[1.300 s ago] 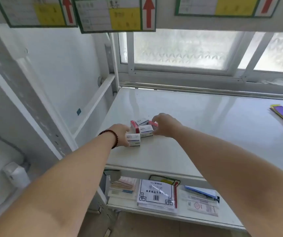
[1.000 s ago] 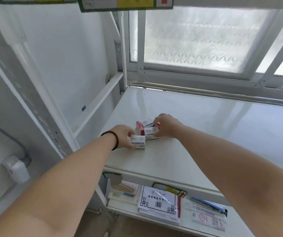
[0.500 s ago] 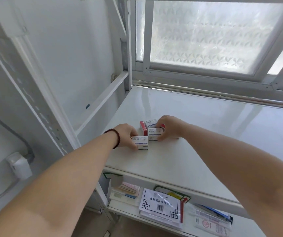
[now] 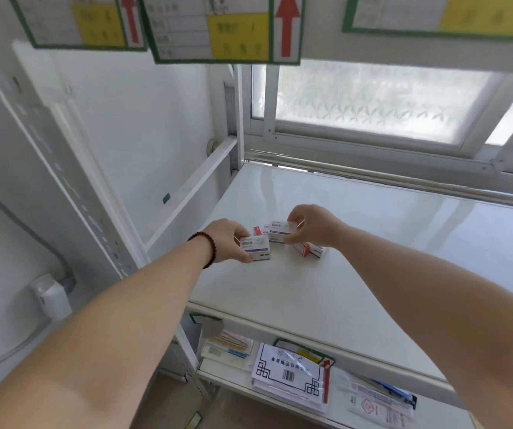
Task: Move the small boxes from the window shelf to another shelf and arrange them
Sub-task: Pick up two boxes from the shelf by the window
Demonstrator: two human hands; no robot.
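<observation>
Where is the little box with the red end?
In the head view, the red-ended box lies on the white shelf, just under the right hand, right of the other boxes.

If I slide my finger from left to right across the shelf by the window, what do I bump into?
Beaded bracelet → left hand → white box it holds → lifted white box → right hand, with a red-ended box lying on the shelf just below it.
</observation>
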